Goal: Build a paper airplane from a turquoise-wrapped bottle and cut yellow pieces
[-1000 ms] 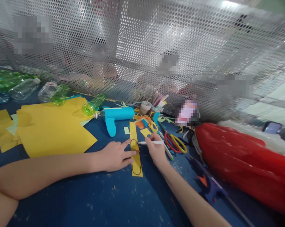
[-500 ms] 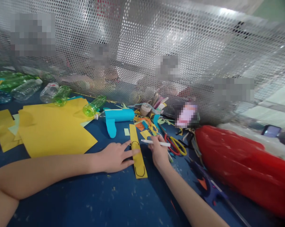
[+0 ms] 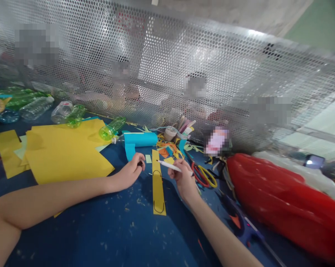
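A white marker [image 3: 171,166] with a dark tip is gripped in my right hand [image 3: 184,180], its point angled left over the upper part of a yellow paper strip [image 3: 158,193]. Two curved black lines are drawn on the strip, which lies flat on the blue table [image 3: 112,230]. To its left, my left hand [image 3: 130,171] is curled with fingers pinched around a small black thing, perhaps a cap, partly hidden by the fingers. Just beyond that hand lies a bottle wrapped in blue paper [image 3: 142,139]. A small pale paper piece [image 3: 148,159] is beside the strip.
Large yellow sheets [image 3: 64,152] spread at left, with several plastic bottles [image 3: 36,108] behind. Scissors [image 3: 208,176], paper scraps [image 3: 164,152], a purple glue gun [image 3: 246,226] and a red plastic bag [image 3: 278,196] lie right. A perforated metal screen [image 3: 162,66] stands behind.
My left hand has lifted off the yellow strip and drawn back left, now curled around the small black thing. The right hand has shifted the marker slightly left and up. The view has tilted a little.
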Motion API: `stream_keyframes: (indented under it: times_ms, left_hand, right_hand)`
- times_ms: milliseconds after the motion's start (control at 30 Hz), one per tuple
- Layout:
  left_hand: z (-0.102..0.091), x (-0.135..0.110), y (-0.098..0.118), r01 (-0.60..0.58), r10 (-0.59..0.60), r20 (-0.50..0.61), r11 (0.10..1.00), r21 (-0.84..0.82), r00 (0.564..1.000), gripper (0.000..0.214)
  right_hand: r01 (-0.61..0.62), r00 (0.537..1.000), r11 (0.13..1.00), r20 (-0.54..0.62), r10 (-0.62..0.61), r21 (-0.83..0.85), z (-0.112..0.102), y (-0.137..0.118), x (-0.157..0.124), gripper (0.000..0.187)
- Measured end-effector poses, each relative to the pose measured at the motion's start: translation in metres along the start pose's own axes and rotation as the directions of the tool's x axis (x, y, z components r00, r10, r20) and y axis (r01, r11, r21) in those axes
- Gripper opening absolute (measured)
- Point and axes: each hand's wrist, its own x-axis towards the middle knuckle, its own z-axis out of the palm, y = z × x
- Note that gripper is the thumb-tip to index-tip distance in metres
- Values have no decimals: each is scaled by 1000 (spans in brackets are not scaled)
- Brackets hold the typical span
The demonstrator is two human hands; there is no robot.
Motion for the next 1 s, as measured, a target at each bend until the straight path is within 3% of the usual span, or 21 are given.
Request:
stream_keyframes:
  times_ms: [233, 567, 667, 767, 867, 1000]
  left_hand:
    - [4, 0, 6, -38, 44, 78, 996, -79, 996, 24]
    - [5, -2, 7, -39, 48, 101, 995, -87, 994, 27]
    - [4, -1, 2, 12, 8, 109, 983, -182, 994, 28]
    - [7, 6, -9, 96, -68, 81, 900, -426, 994, 28]
    - [11, 12, -20, 180, -199, 46, 734, -655, 979, 27]
    - [11, 13, -18, 236, -244, 94, 656, -717, 965, 41]
  right_hand:
    - [68, 995, 971, 87, -49, -229, 10, -6, -9, 32]
    - [72, 978, 956, 209, -11, -285, 11, 2, -11, 27]
    - [40, 959, 971, 281, 29, -237, 9, 1, -11, 24]
    - [-31, 953, 982, 290, 85, -186, 8, 1, -10, 27]
    - [-39, 955, 975, 280, 101, -218, 8, 4, -8, 24]
    - [86, 948, 925, 315, 37, -369, 12, 5, -10, 22]
